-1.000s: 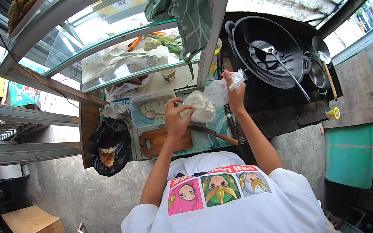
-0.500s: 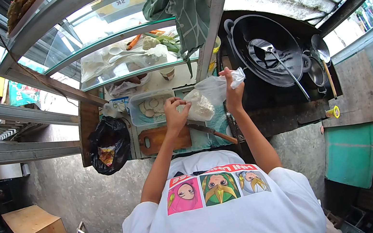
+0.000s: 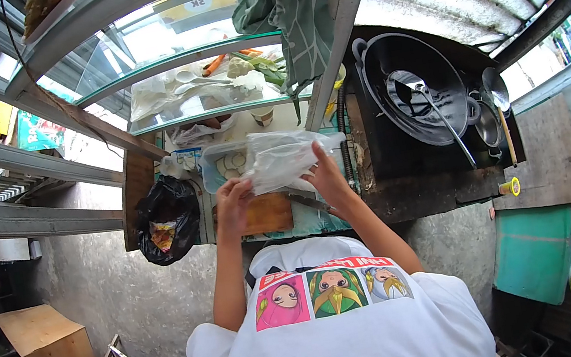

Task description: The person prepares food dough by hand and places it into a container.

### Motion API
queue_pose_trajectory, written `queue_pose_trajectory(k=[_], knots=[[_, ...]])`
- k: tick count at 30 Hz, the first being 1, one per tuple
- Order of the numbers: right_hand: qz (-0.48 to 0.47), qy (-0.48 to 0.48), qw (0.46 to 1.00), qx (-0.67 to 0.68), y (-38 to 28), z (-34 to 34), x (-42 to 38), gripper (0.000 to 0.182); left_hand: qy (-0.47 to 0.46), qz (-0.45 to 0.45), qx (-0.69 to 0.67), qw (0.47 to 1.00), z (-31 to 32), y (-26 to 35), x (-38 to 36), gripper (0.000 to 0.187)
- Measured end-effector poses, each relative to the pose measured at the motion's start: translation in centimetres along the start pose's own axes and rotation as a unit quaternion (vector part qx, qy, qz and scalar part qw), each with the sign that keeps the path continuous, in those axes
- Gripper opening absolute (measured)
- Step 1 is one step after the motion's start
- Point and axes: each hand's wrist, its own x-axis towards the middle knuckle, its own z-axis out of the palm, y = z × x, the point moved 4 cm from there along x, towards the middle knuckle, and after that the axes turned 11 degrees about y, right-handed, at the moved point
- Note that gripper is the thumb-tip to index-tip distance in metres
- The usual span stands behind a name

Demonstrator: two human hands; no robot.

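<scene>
Apparently limp and slippery, the plastic bag (image 3: 275, 161) hung mid-frame, best gripped by its edges; the left hand (image 3: 232, 203) pinched its lower-left edge, the right hand's (image 3: 328, 175) parted fingers touched its right side

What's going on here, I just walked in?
A person in a white T-shirt has both bare hands at a translucent white plastic bag. The left hand pinches its near left edge; the right hand has its fingers at the other side, though their grip is unclear. The bag partly covers a clear rectangular plastic container with pale round pieces inside. A brown wooden cutting board lies nearer the person, and a large round black wok sits to the right.
</scene>
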Motion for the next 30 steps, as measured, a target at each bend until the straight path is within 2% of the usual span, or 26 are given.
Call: queue_pose_trajectory(k=[1, 2, 3, 4, 6, 7, 9, 11, 12, 15, 17, 19, 21, 23, 24, 25, 28, 30], knots=[[0.002, -0.002, 1.000, -0.001, 0.1, -0.3, -0.2, 0.044, 0.022, 0.032, 0.016, 0.999, -1.4, 1.4, -0.4, 0.006], [0.018, -0.094, 0.988, -0.122, 0.4, -0.5, -0.7, 0.045, 0.045, 0.062, 0.032, 0.997, -2.5, 3.4, -1.4, 0.007], [0.032, -0.184, 0.953, -0.240, 0.7, -0.7, -1.3, 0.047, 0.027, 0.124, 0.022, 0.992, -4.0, 5.8, -2.1, 0.008], [0.045, -0.215, 0.939, -0.264, 0.3, -0.7, -2.1, 0.046, 0.045, 0.180, 0.011, 0.983, -5.4, 8.3, -3.1, 0.008], [0.049, -0.214, 0.937, -0.272, 0.0, -1.7, -2.6, 0.046, 0.115, 0.266, 0.049, 0.956, -10.6, 13.1, -5.9, 0.007], [0.049, -0.213, 0.935, -0.280, -0.3, -2.2, -2.6, 0.045, 0.144, 0.302, 0.083, 0.939, -11.2, 15.7, -7.9, 0.007], [0.045, -0.211, 0.937, -0.276, -1.1, -3.3, -2.1, 0.044, 0.199, 0.333, 0.142, 0.911, -12.5, 19.3, -11.3, 0.005], [0.020, -0.188, 0.954, -0.233, -1.9, -4.4, -1.2, 0.042, 0.300, 0.328, 0.225, 0.867, -13.3, 21.0, -13.0, 0.004], [0.012, -0.175, 0.959, -0.223, -2.4, -4.7, -1.0, 0.039, 0.301, 0.329, 0.225, 0.866, -13.8, 21.0, -12.9, 0.004], [-0.014, -0.137, 0.966, -0.218, -3.8, -5.2, -0.2, 0.038, 0.369, 0.291, 0.336, 0.817, -15.6, 19.2, -10.7, 0.010], [-0.034, -0.124, 0.966, -0.226, -4.6, -5.6, 0.4, 0.036, 0.456, 0.271, 0.533, 0.659, -15.4, 18.2, -9.7, 0.015], [-0.049, -0.073, 0.972, -0.220, -5.4, -6.8, 1.3, 0.033, 0.471, 0.348, 0.588, 0.558, -14.2, 17.1, -9.0, 0.019], [-0.058, -0.054, 0.974, -0.212, -5.5, -7.9, 1.8, 0.030, 0.462, 0.333, 0.615, 0.545, -14.7, 15.6, -7.3, 0.020], [-0.050, 0.029, 0.978, -0.202, -5.3, -9.7, 2.9, 0.029, 0.443, 0.350, 0.645, 0.514, -14.6, 14.0, -5.5, 0.018], [-0.028, 0.060, 0.972, -0.223, -4.7, -10.7, 3.6, 0.032, 0.433, 0.337, 0.663, 0.510, -14.5, 13.0, -4.5, 0.015], [-0.028, 0.062, 0.972, -0.223, -4.1, -11.3, 4.2, 0.032, 0.412, 0.363, 0.695, 0.464, -15.3, 11.6, -3.2, 0.014], [0.049, 0.113, 0.961, -0.249, -2.2, -12.7, 5.1, 0.034, 0.377, 0.341, 0.739, 0.443, -16.9, 8.2, -0.6, 0.014], [0.060, 0.111, 0.953, -0.274, -0.7, -13.1, 5.9, 0.034, 0.300, 0.258, 0.818, 0.417, -17.9, 5.9, 0.2, 0.016]])
